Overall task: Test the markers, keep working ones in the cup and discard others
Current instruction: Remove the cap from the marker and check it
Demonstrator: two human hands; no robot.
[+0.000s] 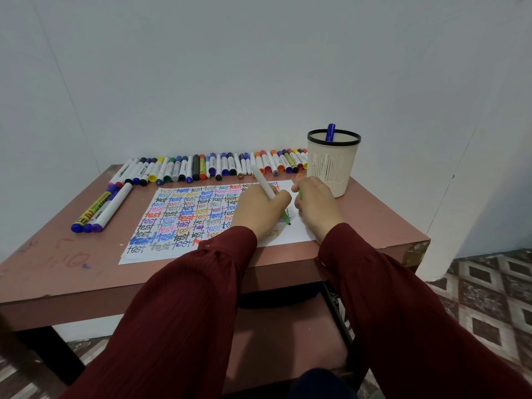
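Step in hand: write test. Three cylindrical plastic markers [100, 210] lay apart at left on the matte brown surface [57, 269]. The left hand [259, 208] fingers gripped a white-barrelled green marker [263, 182], tip at the smooth paper [172, 223]. The right hand [316, 203] fingers pinched what was probably its green cap [300, 193]. Next move: judge the ink, recap, then choose the ribbed cup [331, 168] at right or discard.

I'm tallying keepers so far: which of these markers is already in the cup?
The blue-capped marker standing in the cream cup; the rest lie on the table, except the green one in the left hand.
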